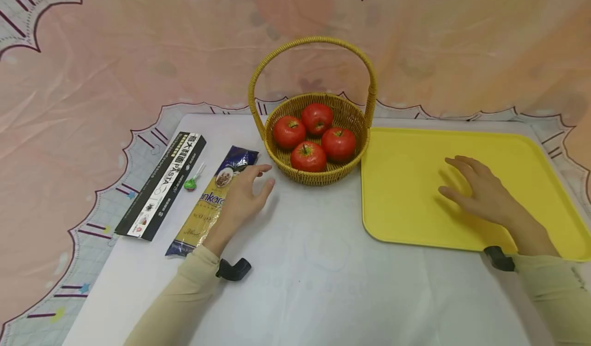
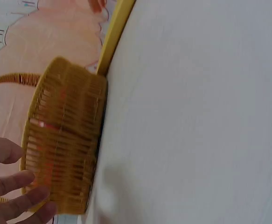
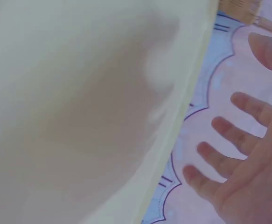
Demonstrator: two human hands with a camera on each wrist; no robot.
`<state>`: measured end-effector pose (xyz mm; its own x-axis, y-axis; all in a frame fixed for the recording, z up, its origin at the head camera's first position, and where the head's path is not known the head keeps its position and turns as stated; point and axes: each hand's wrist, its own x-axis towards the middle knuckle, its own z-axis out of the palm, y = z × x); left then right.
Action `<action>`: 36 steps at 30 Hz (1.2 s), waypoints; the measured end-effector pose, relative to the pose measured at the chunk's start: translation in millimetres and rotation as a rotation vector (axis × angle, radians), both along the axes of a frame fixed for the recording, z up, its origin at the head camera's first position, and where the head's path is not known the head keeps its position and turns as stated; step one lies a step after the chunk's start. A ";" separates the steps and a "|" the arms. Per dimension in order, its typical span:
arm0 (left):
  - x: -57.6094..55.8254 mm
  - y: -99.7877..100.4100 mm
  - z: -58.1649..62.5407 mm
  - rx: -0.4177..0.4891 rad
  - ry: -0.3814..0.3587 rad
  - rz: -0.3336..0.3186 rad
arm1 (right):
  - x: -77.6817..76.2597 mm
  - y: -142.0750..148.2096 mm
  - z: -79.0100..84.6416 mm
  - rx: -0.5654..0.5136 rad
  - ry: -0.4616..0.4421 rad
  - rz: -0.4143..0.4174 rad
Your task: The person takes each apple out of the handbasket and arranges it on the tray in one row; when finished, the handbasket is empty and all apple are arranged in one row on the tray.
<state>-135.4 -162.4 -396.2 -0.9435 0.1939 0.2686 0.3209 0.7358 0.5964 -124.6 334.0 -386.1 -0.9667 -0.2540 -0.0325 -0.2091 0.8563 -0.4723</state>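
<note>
My left hand (image 1: pixel 242 194) hovers over the upper right part of a pasta packet (image 1: pixel 203 210), fingers relaxed and holding nothing. In the left wrist view the left hand's fingers (image 2: pixel 26 198) spread in front of the wicker basket (image 2: pixel 63 140). That basket, with its tall arched handle (image 1: pixel 318 39), holds several red apples (image 1: pixel 308 156). My right hand (image 1: pixel 482 192) is held above the yellow tray (image 1: pixel 401 192), its fingers loose and apart from it. The right wrist view shows the right hand's spread fingers (image 3: pixel 238 135) with nothing between them.
A black and white pasta box (image 1: pixel 160 187) lies at the table's left edge. Between box and packet is a green-wrapped lollipop (image 1: pixel 190 184). The tray's left edge is close beside the basket. A patterned cloth (image 1: pixel 184 53) hangs behind the white table (image 1: pixel 314 294).
</note>
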 end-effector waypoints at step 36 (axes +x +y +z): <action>4.9 127.7 -45.2 -0.115 0.163 -0.775 | -24.0 -43.3 6.1 -0.291 0.086 -0.020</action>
